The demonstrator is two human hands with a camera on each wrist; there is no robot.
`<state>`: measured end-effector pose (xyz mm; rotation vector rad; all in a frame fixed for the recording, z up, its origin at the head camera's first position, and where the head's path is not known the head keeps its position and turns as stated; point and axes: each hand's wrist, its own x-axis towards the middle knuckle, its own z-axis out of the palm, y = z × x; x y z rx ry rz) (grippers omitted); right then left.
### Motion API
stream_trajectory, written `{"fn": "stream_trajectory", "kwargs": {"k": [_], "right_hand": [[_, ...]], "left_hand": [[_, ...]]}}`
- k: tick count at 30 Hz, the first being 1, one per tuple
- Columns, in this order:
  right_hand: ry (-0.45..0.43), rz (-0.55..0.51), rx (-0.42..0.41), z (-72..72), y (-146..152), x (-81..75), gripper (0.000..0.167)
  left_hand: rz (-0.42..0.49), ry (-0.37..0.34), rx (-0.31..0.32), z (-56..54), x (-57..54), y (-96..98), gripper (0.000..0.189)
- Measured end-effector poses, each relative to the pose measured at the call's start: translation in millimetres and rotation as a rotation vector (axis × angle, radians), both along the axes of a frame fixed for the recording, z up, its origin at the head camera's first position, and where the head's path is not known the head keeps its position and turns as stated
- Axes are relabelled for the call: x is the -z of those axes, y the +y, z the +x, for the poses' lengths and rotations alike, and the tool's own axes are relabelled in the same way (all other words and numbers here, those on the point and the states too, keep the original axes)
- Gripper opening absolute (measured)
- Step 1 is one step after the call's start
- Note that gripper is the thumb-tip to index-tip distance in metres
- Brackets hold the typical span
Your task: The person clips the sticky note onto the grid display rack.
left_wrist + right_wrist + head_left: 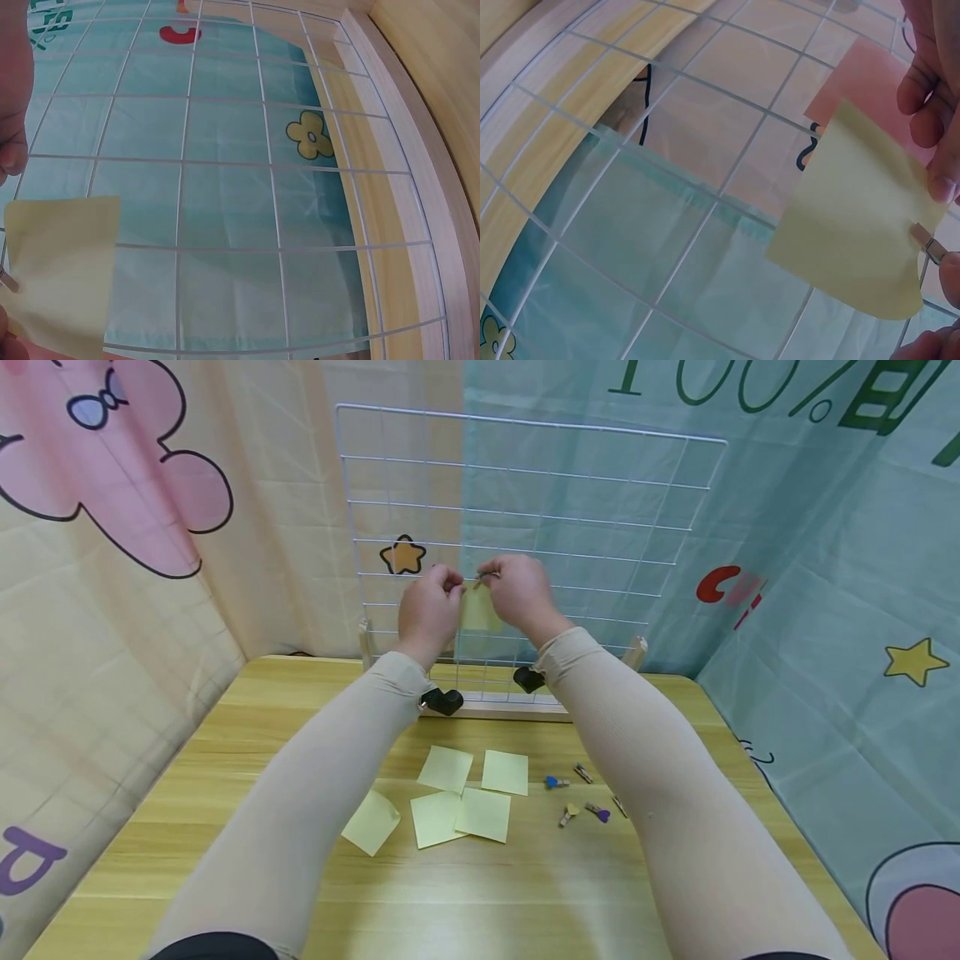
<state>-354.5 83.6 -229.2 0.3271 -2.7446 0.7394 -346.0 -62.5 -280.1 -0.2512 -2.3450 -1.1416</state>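
Observation:
A pale yellow sticky note [480, 608] hangs against the white wire grid [600, 516], held up by both hands. My left hand [429, 614] pinches it at its upper left edge. With thumb and fingertips my right hand [522, 593] grips a small wooden clothespin [928, 241], its tip over the note's upper edge. Whether the clothespin also bites a wire cannot be seen. The note [64, 270] shows in the left wrist view, lying flat with a slight bend. In the right wrist view its free corner curls a little.
Several loose sticky notes [483, 814] lie on the wooden table [525, 893]. To their right are several small clothespins, among them one with a blue heart [553, 782] and one with a purple heart [598, 812]. Printed curtains [825, 710] stand behind and at the sides.

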Motion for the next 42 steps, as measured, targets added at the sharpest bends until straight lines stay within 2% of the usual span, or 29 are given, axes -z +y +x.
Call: {"fn": "stream_trajectory", "kwargs": {"k": [8, 16, 25, 33, 38, 42], "right_hand": [[-0.008, 0.074, -0.018, -0.4, -4.5, -3.0, 0.031], [-0.040, 0.094, -0.062, -3.9, -6.4, -1.8, 0.038], [0.014, 0.112, -0.103, 6.7, 2.1, 10.1, 0.047], [-0.030, 0.111, -0.149, 11.6, -5.8, 10.0, 0.053], [-0.052, 0.076, -0.138, 11.3, -5.2, 9.3, 0.054], [-0.046, 0.087, -0.118, 10.4, -1.4, 10.9, 0.055]], "left_hand": [[-0.005, 0.016, -0.011, -1.8, 2.3, 0.6, 0.017], [0.010, 0.036, -0.020, -4.0, 4.2, -1.3, 0.015], [0.007, 0.042, -0.015, -6.0, 6.2, -1.8, 0.017], [0.011, 0.037, -0.021, -4.2, 5.1, -2.2, 0.018], [-0.001, 0.043, -0.026, -4.1, 4.6, -1.5, 0.017], [-0.007, 0.050, -0.029, -4.2, 4.9, -1.4, 0.017]]}}
